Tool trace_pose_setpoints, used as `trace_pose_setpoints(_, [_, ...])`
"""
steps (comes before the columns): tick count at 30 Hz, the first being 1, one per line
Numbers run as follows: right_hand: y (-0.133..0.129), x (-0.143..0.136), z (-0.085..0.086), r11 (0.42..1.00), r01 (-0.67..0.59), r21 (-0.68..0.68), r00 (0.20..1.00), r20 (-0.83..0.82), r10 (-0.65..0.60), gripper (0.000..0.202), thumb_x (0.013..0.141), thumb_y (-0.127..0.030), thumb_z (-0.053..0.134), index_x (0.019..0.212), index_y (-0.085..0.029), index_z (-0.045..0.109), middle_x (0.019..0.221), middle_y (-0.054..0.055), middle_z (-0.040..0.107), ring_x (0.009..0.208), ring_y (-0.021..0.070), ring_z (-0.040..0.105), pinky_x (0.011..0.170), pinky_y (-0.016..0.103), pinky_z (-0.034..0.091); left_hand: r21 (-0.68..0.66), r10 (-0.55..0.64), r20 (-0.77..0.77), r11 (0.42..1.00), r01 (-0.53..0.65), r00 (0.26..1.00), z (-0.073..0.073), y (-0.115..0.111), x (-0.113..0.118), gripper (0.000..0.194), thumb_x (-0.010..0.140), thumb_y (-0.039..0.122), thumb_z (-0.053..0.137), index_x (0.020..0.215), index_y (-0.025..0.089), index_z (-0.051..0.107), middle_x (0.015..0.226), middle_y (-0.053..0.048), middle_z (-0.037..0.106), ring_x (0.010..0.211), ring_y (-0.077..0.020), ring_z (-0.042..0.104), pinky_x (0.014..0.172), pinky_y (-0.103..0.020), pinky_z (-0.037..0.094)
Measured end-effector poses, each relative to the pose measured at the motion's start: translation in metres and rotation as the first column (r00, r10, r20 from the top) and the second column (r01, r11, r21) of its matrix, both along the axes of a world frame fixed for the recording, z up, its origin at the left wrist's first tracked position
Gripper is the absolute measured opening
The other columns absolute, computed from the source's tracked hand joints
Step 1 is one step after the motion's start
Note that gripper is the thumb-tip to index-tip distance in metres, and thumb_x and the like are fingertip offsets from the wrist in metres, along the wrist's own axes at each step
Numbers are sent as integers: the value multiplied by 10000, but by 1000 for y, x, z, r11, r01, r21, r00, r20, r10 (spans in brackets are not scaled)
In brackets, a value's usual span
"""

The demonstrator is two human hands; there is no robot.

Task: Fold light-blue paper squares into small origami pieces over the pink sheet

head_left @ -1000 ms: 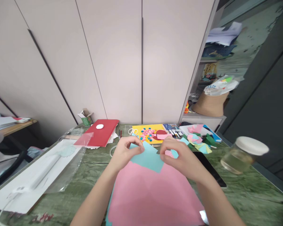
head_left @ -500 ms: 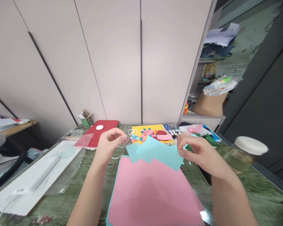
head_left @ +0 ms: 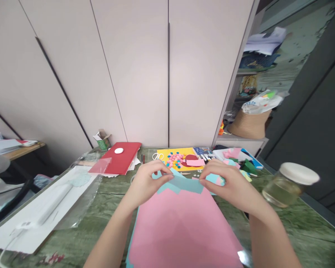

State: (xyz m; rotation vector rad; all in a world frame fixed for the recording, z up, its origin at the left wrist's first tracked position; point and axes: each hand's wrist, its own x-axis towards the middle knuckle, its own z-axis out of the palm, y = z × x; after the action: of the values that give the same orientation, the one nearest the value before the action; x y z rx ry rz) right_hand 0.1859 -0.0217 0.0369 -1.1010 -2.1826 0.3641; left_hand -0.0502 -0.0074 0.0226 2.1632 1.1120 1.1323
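Head view, blue paper: a narrow piece of blue paper, apparently folded, is stretched between the two hands above the far end of the pink sheet.
Left hand: the left hand has thumb and forefinger together, pinching the paper's left end.
Right hand: the right hand pinches the opposite end the same way, thumb against forefinger.
Lie of the paper: its long axis runs from hand to hand, across the person's front, dipping slightly toward the right; it lies to the right of the left hand and to the left of the right hand. Neither hand is nearer, since each touches an end.
Under and behind it: more light blue pieces overlap the pink sheet's far edge; how many cannot be told.
Far side of the surface: a yellow sheet bears small coloured balls, with white scissors at its left edge. A red folder lies further left, and a lidded jar stands on the right.
Against half a second ago: the hands were well apart then, and the blue pieces looked broad and flat; now the hands have closed in, and the gripped piece shows as a slim band.
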Motion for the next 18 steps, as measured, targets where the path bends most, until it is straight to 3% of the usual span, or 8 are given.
trace_pose_setpoints(5, [-2, 0, -1, 991, 19, 134, 993, -119, -3, 88, 804, -201, 555, 739, -215, 613, 737, 16, 611, 734, 165, 549, 687, 299, 420, 30, 15, 185, 999, -21, 983, -5, 2, 1, 99, 741, 237, 626, 655, 187, 634, 711, -29, 586, 689, -140, 520, 592, -263, 406])
trace_pose_setpoints(10, [-7, -5, -5, 970, 104, 220, 983, -169, -67, 80, 811, -202, 545, 762, -215, 607, 764, 30, 616, 727, 173, 558, 663, 302, 428, -33, 35, 280, 999, -27, 959, -9, 0, 3, 114, 728, 267, 640, 657, 179, 630, 671, -21, 560, 672, -137, 509, 563, -251, 411])
trace_pose_setpoints(15, [-7, -10, -6, 961, 222, 167, 957, -228, -182, 88, 825, -249, 528, 815, -218, 610, 744, 31, 621, 685, 176, 559, 619, 297, 416, -237, 31, 375, 970, 63, 927, -12, 4, 5, 188, 728, 325, 626, 652, 162, 575, 623, 1, 528, 587, -117, 499, 533, -242, 405])
trace_pose_setpoints(18, [-4, -11, -7, 970, 231, 80, 946, -252, -205, 90, 825, -265, 527, 819, -219, 605, 736, 16, 617, 686, 166, 560, 618, 280, 415, -273, 5, 414, 954, 119, 910, -13, 7, 7, 185, 734, 312, 613, 644, 160, 557, 596, 12, 515, 552, -104, 481, 526, -234, 389])
